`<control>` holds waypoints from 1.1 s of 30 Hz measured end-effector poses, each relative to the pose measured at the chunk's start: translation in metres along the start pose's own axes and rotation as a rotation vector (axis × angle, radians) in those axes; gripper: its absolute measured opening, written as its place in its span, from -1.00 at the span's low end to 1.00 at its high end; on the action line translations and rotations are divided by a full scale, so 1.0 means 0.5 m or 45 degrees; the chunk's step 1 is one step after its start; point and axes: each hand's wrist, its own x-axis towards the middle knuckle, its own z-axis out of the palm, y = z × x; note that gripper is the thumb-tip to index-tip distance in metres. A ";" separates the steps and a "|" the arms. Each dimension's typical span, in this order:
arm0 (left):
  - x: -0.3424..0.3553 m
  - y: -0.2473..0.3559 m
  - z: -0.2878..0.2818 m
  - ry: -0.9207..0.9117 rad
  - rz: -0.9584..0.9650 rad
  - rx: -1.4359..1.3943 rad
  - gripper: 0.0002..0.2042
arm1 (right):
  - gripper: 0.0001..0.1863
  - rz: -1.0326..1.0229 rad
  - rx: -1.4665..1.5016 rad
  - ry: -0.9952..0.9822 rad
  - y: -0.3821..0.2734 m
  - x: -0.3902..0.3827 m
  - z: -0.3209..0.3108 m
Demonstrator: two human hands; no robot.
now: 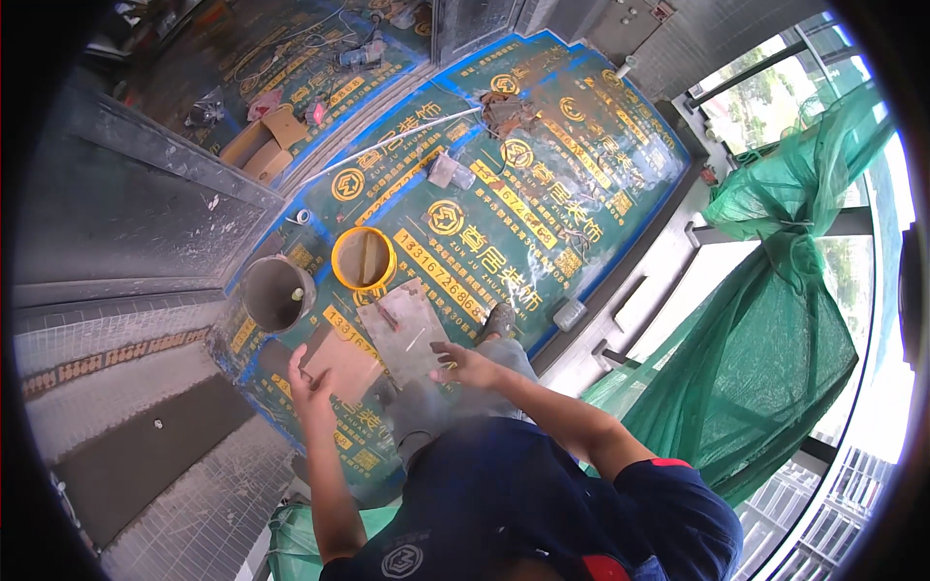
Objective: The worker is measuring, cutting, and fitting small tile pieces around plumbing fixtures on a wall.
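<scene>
My left hand (312, 383) hangs in the air with its fingers apart, beside a beige flat sheet (347, 366) on the floor. My right hand (467, 366) is open too, its fingers spread near the lower right edge of a grey flat board (412, 334). Whether those fingers touch the board I cannot tell. On the board lie a small reddish-brown piece (387, 318) and a thin pale strip. Beyond the sheets stands a yellow bucket (338, 259), with a flat stick-like piece in its contents. To its left is a grey bucket (254, 293).
Green printed floor film (436, 228) covers the floor. A tape roll (303, 216), a crumpled packet (446, 171), debris (506, 116) and a long white rod (387, 145) lie farther off. Green netting (756, 358) hangs at the right. A dark wet-looking patch (155, 455) marks the left tiled wall.
</scene>
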 end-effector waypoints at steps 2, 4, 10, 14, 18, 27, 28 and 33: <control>-0.012 -0.001 0.073 -0.016 -0.244 -0.274 -0.25 | 0.06 -0.381 -0.373 -0.074 -0.112 -0.045 -0.066; -0.015 -0.020 0.159 -0.004 -0.309 -0.457 -0.20 | -0.01 -0.343 -0.376 -0.205 -0.209 -0.095 -0.127; 0.039 -0.087 0.396 0.008 -0.552 -0.732 -0.24 | -0.51 -0.121 -0.284 -0.362 -0.221 -0.121 -0.287; 0.115 -0.131 0.470 -0.051 -0.951 -1.078 -0.63 | -0.65 0.063 -0.432 -0.294 -0.287 -0.097 -0.357; 0.208 -0.227 0.543 -0.356 -0.969 -1.645 -0.51 | -0.70 0.112 -0.438 -0.354 -0.248 -0.018 -0.440; 0.412 -0.333 0.657 -0.135 -1.059 -1.686 -0.48 | -0.56 0.722 -0.036 -0.432 -0.237 0.205 -0.622; 0.415 -0.338 0.666 -0.109 -1.105 -1.682 -0.48 | -0.53 0.826 0.032 -0.384 -0.233 0.223 -0.631; 0.370 -0.494 0.729 0.172 -1.161 -1.819 -0.49 | -0.58 0.994 -0.135 -0.506 -0.254 0.349 -0.662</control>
